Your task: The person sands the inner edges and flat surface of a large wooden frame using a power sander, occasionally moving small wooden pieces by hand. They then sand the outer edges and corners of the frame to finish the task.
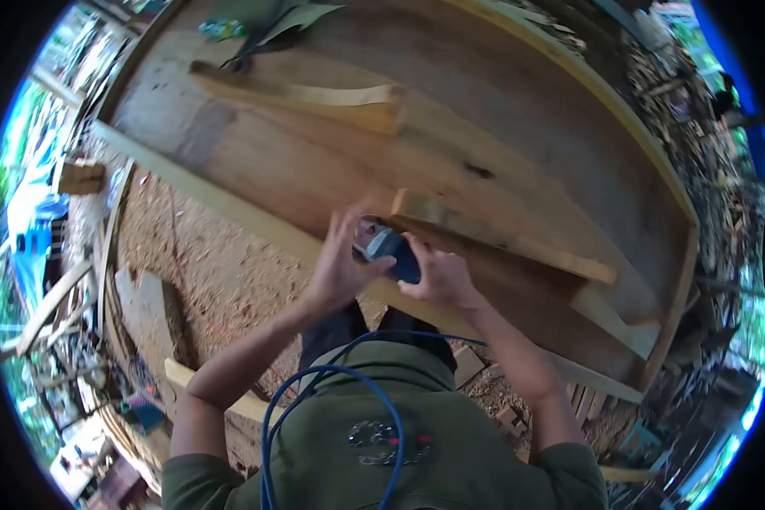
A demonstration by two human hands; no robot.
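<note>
Between my two hands, over the near edge of a large wooden table, is a small dark blue object with a clear, shiny part on its left. My left hand curls around the clear part, thumb against the blue part. From the right, my right hand grips the blue part with bent fingers. What exactly the object is cannot be made out. Just beyond it lies a shaped wooden piece, and a second curved wooden piece rests farther back on the left.
A blue cable loops across my torso. At the table's far left lie a green plastic item and a dark strap. Raised wooden rims border the table. Wood scraps and planks cover the ground on both sides.
</note>
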